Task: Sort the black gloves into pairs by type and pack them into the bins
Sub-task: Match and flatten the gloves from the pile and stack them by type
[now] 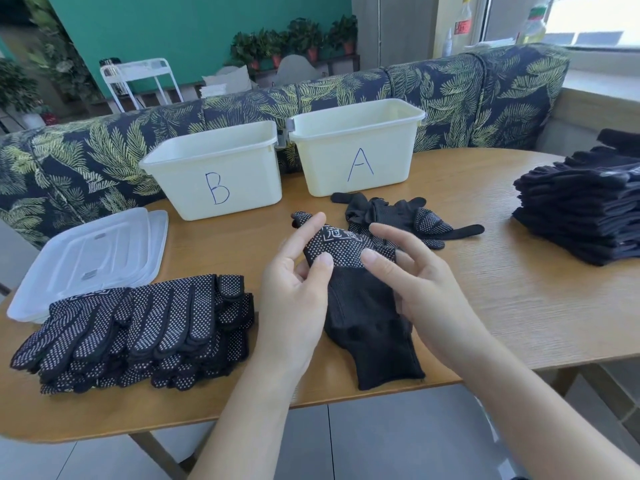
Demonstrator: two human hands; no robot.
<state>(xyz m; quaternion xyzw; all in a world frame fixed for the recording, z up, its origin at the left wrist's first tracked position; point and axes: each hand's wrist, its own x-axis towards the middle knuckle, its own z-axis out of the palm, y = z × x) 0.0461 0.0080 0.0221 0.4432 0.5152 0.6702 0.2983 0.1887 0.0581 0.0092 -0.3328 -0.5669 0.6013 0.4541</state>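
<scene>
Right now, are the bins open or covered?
Open. Bin B and bin A have no lids; the lids lie stacked beside them.

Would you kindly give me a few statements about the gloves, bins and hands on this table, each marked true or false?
1. Both hands, left hand and right hand, hold a dotted glove above the table. True.
2. The bin marked B stands to the right of the bin marked A. False: B is on the left.
3. A stack of dotted gloves lies at the left of the table. True.
4. The clear lids cover the bins. False: they lie on the table, left of bin B.
5. The stack of plain dark gloves sits inside bin A. False: it sits at the table's right edge.
</scene>
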